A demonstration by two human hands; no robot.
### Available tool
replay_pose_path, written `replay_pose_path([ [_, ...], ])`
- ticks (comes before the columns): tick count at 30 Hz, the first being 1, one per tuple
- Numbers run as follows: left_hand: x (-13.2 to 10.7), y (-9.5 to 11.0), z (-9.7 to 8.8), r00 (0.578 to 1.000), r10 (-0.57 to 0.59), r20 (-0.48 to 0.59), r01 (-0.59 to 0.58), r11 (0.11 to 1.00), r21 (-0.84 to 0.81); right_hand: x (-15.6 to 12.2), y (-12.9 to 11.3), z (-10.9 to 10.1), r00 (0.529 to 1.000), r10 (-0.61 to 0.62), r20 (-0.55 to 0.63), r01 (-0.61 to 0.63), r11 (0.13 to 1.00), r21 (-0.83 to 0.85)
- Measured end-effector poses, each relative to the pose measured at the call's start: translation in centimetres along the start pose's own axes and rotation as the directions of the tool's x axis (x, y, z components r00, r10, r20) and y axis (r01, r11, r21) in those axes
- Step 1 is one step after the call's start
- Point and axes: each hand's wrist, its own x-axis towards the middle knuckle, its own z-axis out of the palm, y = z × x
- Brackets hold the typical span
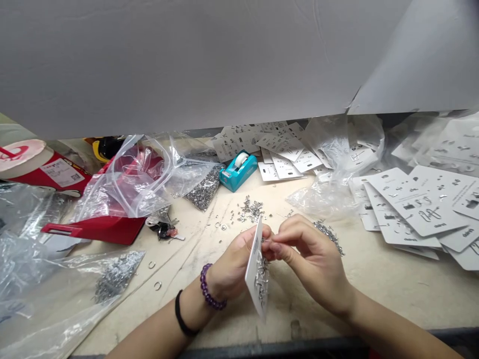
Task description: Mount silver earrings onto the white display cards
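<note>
- Holding a white earring card (257, 271) nearly upright, long axis toward the wearer, the left hand (232, 264) gripping it, fingers (258, 234) pressed on its face
- Right hand (310, 259) just beside the card, fingers (279, 248) pinching a small metal piece (265, 240)
- Beyond the card: loose metal findings (250, 209) on the pale surface (392, 289), teal tape dispenser (238, 170)

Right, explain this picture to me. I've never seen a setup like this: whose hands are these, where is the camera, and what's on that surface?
These are a person's own bare hands, seen from one camera worn on the head, looking down. The left hand holds up a white card with small metal pieces hanging on it. The right hand pinches at the card's edge, on something too small to tell. On the bench lie loose metal rings, plastic bags, a teal tape dispenser and printed cards.
</note>
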Motion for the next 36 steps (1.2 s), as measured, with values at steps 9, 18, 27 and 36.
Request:
replay_pose_path([
  [9,0.04,-0.22,-0.19,0.999,0.0,0.041,-0.001,1.0,0.023,-0.04,0.14,0.09,0.997,-0.069,-0.031,0.068,0.996,-0.05],
  [18,0.02,-0.15,-0.17,0.998,0.013,0.059,-0.015,0.999,0.029,-0.03,0.2,0.03,0.993,-0.117,-0.026,0.115,0.99,-0.076],
  [27,-0.03,0.14,-0.06,0.993,0.058,0.108,-0.071,0.99,0.122,0.01,0.41,-0.03,0.98,-0.201,-0.003,0.197,0.964,-0.177],
  [36,0.24,-0.12,-0.62,0.998,0.03,0.06,-0.035,0.995,0.096,0.46,0.4,-0.13,0.96,-0.277,0.028,0.274,0.922,-0.273],
])
